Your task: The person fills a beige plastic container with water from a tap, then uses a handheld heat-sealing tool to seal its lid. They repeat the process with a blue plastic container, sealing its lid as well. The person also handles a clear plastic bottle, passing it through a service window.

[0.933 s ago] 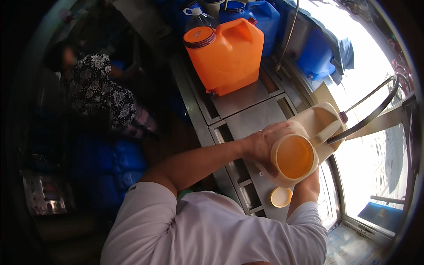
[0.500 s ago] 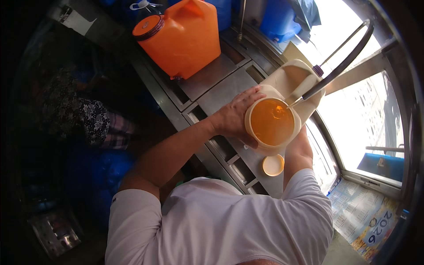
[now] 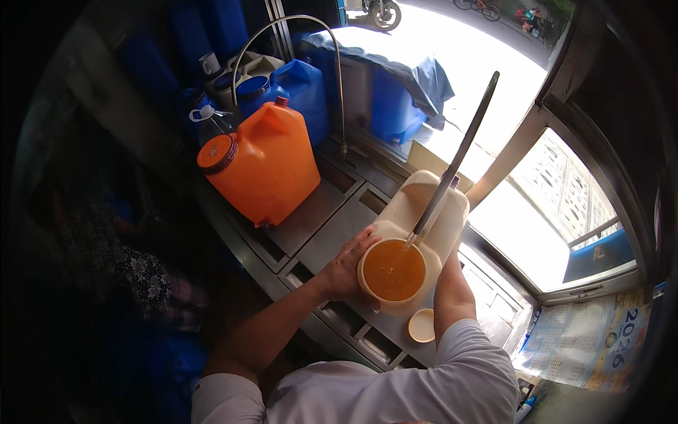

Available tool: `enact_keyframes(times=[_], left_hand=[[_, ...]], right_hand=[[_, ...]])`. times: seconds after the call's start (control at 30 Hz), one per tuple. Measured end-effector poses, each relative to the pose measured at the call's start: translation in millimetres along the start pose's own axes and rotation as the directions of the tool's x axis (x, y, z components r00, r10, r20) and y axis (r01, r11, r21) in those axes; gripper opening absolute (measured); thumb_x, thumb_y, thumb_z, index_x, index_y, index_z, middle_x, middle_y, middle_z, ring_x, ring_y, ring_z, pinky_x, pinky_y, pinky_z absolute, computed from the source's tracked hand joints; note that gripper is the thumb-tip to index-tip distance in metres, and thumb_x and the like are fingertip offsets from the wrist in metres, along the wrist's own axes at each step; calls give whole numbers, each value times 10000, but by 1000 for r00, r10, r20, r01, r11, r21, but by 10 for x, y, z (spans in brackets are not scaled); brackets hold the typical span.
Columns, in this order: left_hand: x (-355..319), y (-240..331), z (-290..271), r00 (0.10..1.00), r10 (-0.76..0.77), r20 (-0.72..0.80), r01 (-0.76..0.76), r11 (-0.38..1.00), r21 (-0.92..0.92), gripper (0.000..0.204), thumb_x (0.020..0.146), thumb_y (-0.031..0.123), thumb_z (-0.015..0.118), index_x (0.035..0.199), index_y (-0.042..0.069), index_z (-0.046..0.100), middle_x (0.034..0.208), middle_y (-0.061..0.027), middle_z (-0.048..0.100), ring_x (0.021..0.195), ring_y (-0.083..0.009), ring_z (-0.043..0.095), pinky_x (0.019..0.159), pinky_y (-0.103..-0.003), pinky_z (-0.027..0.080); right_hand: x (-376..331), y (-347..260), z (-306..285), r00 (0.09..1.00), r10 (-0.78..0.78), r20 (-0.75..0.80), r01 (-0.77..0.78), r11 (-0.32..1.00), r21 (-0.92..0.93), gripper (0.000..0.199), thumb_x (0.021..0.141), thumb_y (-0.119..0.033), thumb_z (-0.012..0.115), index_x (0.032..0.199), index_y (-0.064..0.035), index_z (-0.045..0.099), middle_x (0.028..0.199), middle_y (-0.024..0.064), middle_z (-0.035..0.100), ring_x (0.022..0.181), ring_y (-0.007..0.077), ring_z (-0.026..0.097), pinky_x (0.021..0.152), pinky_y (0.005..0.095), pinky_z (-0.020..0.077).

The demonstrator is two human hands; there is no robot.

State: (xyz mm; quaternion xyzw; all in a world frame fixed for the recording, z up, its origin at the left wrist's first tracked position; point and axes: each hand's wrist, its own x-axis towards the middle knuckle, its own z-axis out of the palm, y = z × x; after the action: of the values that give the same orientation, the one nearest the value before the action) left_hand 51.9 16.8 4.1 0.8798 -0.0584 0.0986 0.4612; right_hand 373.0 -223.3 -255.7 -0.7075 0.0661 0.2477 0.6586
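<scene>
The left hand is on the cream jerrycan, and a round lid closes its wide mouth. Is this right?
No: in the head view, the left hand is on the cream jerrycan, but its wide mouth is open; a round lid lies on the counter.

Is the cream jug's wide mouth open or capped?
Open: the cream jug shows its amber inside through an uncovered round mouth, and a pale round lid lies apart on the metal counter.

Cream plastic jug (image 3: 432,246): wide round mouth uncapped, turned upward, interior amber. Thin clear stream (image 3: 407,244) entering. Sits over metal desk (image 3: 337,227).
</scene>
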Motion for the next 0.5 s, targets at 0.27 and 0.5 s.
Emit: enact_keyframes(times=[0.27, 0.5], left_hand=[[-30, -92, 62, 1000, 20, -3, -20, 997, -69, 1445, 350, 366, 1039, 1552, 131, 271, 1613, -239, 215, 1515, -394, 210, 1224, -470, 268], [3, -84, 33, 994, 111, -3, -111, 994, -18, 1407, 410, 429, 1020, 1552, 142, 249, 1608, -241, 203, 1489, -425, 260, 1206, -493, 323]], right_hand=[[225, 139, -162, 984, -177, -10, 167, 946, -279, 644, 964, -327, 600, 1536, -164, 352, 1486, 113, 494, 1320, 299, 522, 1040, 444, 469], [489, 758, -224, 907, -411, -91, 175, 565, -806, 667, 957, -391, 586, 1555, -259, 322, 1453, 121, 538, 1300, 342, 540, 1066, 467, 439]])
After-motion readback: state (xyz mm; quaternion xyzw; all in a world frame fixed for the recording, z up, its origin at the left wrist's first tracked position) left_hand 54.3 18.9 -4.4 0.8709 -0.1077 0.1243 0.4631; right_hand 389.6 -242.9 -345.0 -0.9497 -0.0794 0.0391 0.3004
